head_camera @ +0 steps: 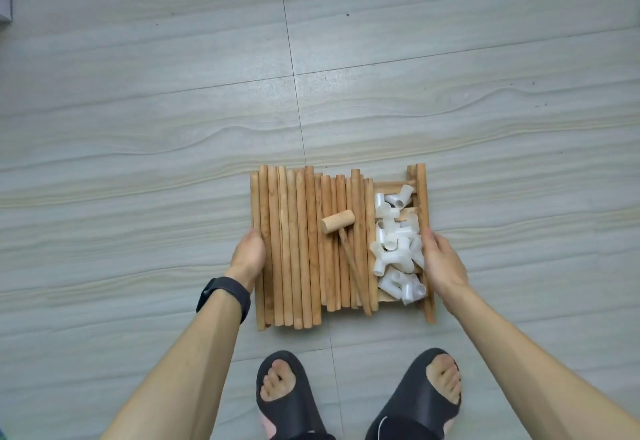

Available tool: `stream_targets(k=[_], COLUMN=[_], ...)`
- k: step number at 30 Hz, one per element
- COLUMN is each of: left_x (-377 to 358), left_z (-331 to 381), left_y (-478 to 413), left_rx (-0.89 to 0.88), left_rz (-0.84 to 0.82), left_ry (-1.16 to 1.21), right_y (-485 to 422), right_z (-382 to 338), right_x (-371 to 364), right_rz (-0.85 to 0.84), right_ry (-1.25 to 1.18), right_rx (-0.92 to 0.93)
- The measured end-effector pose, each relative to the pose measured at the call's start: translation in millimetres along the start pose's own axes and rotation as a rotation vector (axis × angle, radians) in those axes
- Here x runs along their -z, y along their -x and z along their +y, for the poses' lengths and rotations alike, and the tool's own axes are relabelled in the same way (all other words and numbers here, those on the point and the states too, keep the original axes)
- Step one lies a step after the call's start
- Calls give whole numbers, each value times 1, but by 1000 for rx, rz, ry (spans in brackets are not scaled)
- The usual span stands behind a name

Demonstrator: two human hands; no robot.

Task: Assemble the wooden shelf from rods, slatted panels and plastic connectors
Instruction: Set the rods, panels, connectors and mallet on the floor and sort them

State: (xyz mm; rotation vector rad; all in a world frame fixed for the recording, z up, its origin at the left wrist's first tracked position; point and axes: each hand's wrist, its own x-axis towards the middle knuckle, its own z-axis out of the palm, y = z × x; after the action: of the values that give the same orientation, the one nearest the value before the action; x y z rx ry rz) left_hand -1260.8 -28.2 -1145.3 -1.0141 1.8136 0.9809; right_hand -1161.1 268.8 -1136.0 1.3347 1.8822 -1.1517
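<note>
Wooden rods (294, 249), white connectors (398, 249) and a mallet (341, 225) lie piled on a slatted panel (420, 197) at mid-frame. Its opposite edges are clasped by the left hand (247, 256) and right hand (443, 266); keeping it level should stop anything rolling off.

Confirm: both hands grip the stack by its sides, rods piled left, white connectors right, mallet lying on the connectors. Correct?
No. The head view shows the mallet lying on the rods, not on the connectors. The rest stands: left hand and right hand grip the stack by its sides, rods left, white connectors right.
</note>
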Motion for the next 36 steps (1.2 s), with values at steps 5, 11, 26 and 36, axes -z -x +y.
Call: stream_targets(k=[5,11,26,36], left_x=[-13,-36,-132,-150], left_z=[0,-17,-68,-78], left_y=[53,109,47,20], left_rx=[-322,-706,-922,-976], left_rz=[184,153,305,431], left_ry=[-542,-920,-830,-853], right_y=[69,104,39,-47], right_z=[-10,-11,106,200], right_x=[-24,-56,-12,43], right_rz=[266,128,299,551], right_ry=[396,696,-202,402], right_rx=[457,602,823,174])
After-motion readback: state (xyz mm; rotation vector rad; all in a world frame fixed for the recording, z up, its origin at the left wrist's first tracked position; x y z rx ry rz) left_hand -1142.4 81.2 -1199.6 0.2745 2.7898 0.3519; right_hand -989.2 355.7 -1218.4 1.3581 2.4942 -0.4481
